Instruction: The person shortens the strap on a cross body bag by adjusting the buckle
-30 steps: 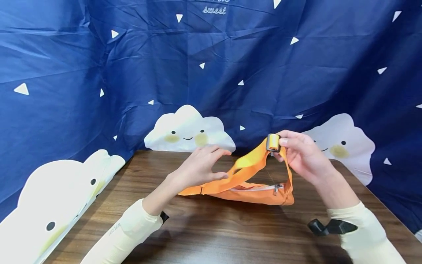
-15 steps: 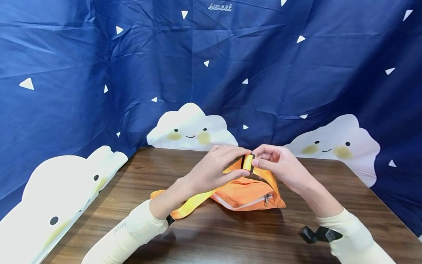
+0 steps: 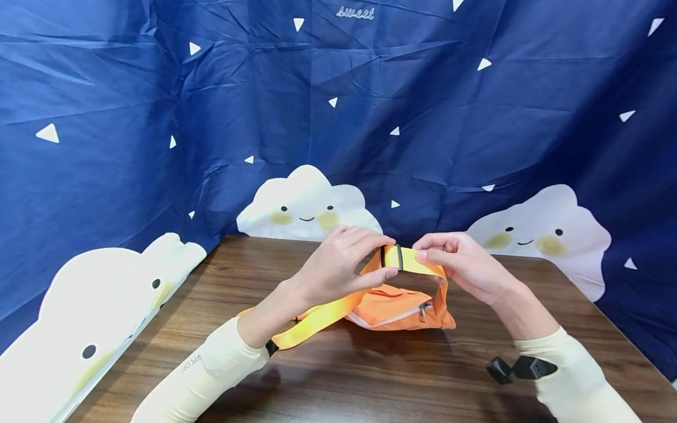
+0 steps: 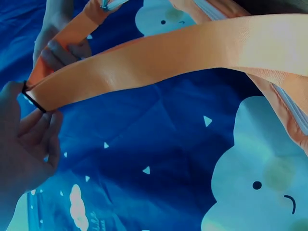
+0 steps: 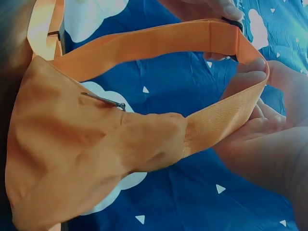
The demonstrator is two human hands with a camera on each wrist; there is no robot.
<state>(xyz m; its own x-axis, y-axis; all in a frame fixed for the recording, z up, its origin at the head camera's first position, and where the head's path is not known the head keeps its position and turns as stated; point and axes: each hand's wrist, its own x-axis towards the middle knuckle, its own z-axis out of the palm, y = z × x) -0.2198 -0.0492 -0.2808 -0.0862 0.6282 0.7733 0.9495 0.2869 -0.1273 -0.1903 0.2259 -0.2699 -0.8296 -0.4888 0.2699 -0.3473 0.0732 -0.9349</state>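
Note:
An orange waist bag (image 3: 396, 306) sits on the table with its zip partly visible, the zipper pull (image 3: 422, 314) at its right end. Its strap (image 3: 415, 262) is lifted in a loop above it. My left hand (image 3: 338, 264) pinches the black slide buckle (image 3: 399, 257) on the strap between thumb and fingers. Just right of the buckle, my right hand (image 3: 471, 267) pinches the webbing. In the right wrist view the strap bends around the fingers of that hand (image 5: 269, 139). A slack length of strap (image 3: 312, 326) hangs below my left wrist.
The wooden table (image 3: 370, 388) stands before a blue curtain (image 3: 296, 76) printed with white clouds and triangles. Black wrist devices (image 3: 520, 369) are strapped over the pale sleeves (image 3: 576, 376).
My left hand has come to the buckle and now pinches it. My right hand has passed from the buckle to the strap beside it. The buckle has moved left and down.

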